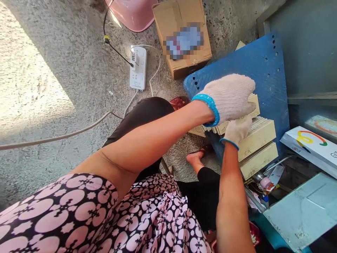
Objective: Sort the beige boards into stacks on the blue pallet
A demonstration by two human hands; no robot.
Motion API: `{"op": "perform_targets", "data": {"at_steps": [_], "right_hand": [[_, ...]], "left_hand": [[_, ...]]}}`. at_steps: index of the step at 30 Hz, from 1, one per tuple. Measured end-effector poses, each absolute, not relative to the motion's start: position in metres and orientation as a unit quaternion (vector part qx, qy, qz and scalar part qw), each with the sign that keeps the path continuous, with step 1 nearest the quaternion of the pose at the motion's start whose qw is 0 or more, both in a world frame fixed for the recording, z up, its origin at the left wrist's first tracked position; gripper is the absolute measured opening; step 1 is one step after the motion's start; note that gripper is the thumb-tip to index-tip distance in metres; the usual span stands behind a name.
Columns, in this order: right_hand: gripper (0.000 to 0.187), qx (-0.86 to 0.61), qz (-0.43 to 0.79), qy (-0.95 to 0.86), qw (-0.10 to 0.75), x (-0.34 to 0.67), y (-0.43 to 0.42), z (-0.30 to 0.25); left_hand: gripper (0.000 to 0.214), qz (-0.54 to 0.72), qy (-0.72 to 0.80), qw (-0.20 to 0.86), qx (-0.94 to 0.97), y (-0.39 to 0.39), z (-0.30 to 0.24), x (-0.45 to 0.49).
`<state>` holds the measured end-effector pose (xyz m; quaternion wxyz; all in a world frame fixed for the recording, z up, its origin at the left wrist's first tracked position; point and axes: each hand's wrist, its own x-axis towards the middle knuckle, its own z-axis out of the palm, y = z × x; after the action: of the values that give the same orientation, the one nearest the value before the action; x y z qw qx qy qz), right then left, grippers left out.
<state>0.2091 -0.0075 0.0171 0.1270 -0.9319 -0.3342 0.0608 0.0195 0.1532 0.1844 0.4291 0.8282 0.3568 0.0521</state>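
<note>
If your left hand or right hand, whose fingers may grip or merely rest, I cannot tell which, presses unevenly, the thin cream pieces stacked beside them at three o'clock on the blue desk could slide or topple.

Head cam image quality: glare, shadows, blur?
Head view: sun bleaches the concrete floor at far left, with a hard shadow edge; left hand and right hand sit in softer light, the right looking slightly blurred; pixelation masks part of the cardboard box.
</note>
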Motion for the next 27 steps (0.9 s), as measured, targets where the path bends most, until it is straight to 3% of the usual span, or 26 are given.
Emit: {"op": "perform_targets", "data": {"at_steps": [4,9,13,18,27], "right_hand": [[0.046,-0.933,0.145,-0.292,0.150,0.141,-0.055,0.020],[0.052,-0.923,0.265,-0.245,0.130,0.092,-0.085,-0.009],[0.051,-0.912,0.309,-0.248,0.111,0.090,-0.083,-0.023],[0.038,-0.897,0.348,-0.263,0.074,0.089,-0.086,-0.022],[0.030,-0.868,0.384,-0.301,0.097,0.078,-0.099,-0.015]], "left_hand": [[0.035,0.069,0.352,0.404,0.842,0.153,0.179,0.022],[0.036,0.061,0.346,0.394,0.849,0.152,0.178,0.022],[0.040,0.048,0.350,0.395,0.848,0.151,0.178,0.023],[0.040,0.003,0.356,0.426,0.832,0.151,0.182,0.023],[0.037,0.026,0.326,0.432,0.841,0.147,0.181,0.023]]}}
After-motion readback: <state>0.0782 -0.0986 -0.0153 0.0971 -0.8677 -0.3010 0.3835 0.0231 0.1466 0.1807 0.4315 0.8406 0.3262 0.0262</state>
